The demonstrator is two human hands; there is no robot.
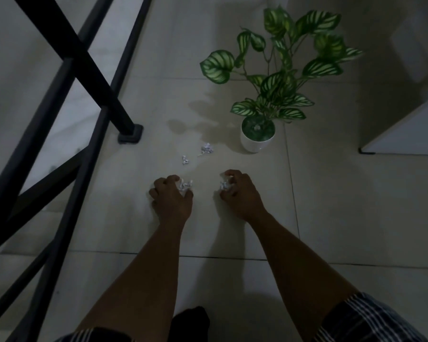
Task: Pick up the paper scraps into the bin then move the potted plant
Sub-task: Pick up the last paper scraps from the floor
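Pale floor tiles [331, 206] fill the dim head view, with both bare forearms reaching down toward them. Left hand [172, 199]: fingers curled around a crumpled paper scrap [185, 185], which shows white between thumb and fingertips. Right hand [241, 193]: fingers likewise clenched around a second crumpled scrap [224, 185]. Both hands sit low, at or just above the tiles; whether the scraps have left the floor cannot be told. Two further scraps lie loose beyond the hands: a small one [185, 159] just ahead of the left hand, and a larger one [206, 148] farther on, near the white pot. Potted plant [257, 134]: upright on the tiles, beyond and slightly right of the right hand, with striped green leaves spreading above its white pot; it appears untouched. Black metal frame [84, 70]: crosses the left of the view, one foot resting on the floor well left of the scraps. No bin is visible anywhere in the view. Judged progress: early, with two scraps in hand, two left to collect, none seen deposited, and the plant's move not yet begun. Finding the bin, out of view, is a necessary step before either hand can be emptied.
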